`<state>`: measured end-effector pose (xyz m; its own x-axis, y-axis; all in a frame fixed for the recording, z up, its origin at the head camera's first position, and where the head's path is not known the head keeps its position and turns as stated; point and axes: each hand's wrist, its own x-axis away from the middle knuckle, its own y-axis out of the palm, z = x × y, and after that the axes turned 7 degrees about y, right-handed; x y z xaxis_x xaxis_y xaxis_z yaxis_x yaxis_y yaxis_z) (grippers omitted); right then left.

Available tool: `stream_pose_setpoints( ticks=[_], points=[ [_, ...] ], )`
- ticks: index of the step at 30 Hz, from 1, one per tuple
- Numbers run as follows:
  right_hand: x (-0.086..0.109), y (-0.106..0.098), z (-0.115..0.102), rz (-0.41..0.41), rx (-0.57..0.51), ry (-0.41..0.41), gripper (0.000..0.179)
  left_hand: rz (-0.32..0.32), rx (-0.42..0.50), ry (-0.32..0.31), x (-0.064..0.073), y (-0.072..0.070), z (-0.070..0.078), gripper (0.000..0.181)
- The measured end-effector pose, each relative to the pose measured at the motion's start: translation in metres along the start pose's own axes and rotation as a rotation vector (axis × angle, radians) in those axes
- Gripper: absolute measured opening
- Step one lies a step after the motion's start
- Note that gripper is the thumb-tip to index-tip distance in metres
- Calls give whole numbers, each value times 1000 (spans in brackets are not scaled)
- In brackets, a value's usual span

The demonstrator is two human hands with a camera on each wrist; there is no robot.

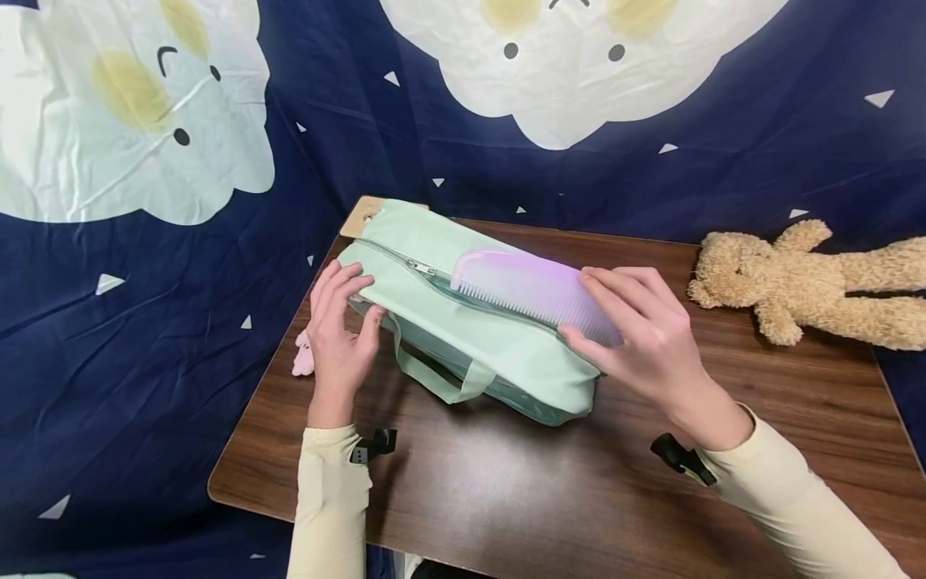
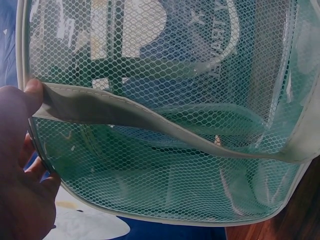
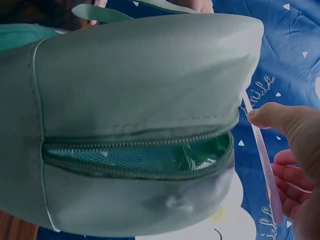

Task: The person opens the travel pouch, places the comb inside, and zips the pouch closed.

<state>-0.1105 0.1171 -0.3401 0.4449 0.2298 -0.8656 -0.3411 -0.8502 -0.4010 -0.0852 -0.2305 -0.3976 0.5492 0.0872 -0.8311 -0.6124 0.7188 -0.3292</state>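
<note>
A mint-green toiletry bag (image 1: 470,314) with clear mesh sides stands on the table, its top zipper partly undone. My left hand (image 1: 340,330) holds the bag's left end. In the left wrist view, the thumb lies by the base of the handle strap (image 2: 145,117), and the fingers are at the bag's edge. My right hand (image 1: 651,330) pinches one end of a pale purple comb (image 1: 521,281) between thumb and fingers. The comb is above the bag's top, teeth toward the zipper opening (image 3: 145,157); in the right wrist view it appears edge-on.
A teddy bear (image 1: 817,281) lies at the table's right back. By the bag's left end is a small pink object (image 1: 303,354), partly hidden behind my left hand. A light wooden piece (image 1: 358,217) shows behind the bag. Dark blue printed cloth (image 1: 325,121) hangs around the table (image 1: 506,498).
</note>
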Motion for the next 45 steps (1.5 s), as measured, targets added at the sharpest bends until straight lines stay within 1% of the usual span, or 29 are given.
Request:
stream_pose_setpoints(
  ticks=[5,8,11,16,21,23,27,30,35,37,41,45],
  points=[
    [-3,2,-4,-45,6,-20,47,2,-3,2,0,0,0,51],
    [-5,4,-7,-68,2,-29,45,-1,-3,1,-1,1,0,55],
    [-6,7,-8,-98,-4,-39,43,-5,-1,-3,-1,1,0,51],
    [-9,11,-8,-147,-3,-50,40,-8,-3,-3,-1,0,1,31],
    [-11,11,-7,-202,47,-50,47,-5,-4,0,-1,0,1,29],
    [-12,11,-6,-230,83,-49,48,-5,-3,3,-1,0,1,35],
    [-13,10,-8,-281,131,-43,48,-2,-8,9,0,0,1,53],
    [-15,11,-10,-283,135,-57,43,0,-14,8,0,-1,1,56],
    [-19,12,-15,-244,125,-116,35,-1,-15,4,1,-2,1,56],
    [-20,13,-15,-231,114,-127,36,-2,-14,4,1,-2,2,56],
    [-21,13,-14,-225,61,-111,35,-6,-15,6,1,-2,2,56],
    [-25,13,-12,-252,-22,-59,32,-6,-16,7,1,-2,2,56]
  ],
)
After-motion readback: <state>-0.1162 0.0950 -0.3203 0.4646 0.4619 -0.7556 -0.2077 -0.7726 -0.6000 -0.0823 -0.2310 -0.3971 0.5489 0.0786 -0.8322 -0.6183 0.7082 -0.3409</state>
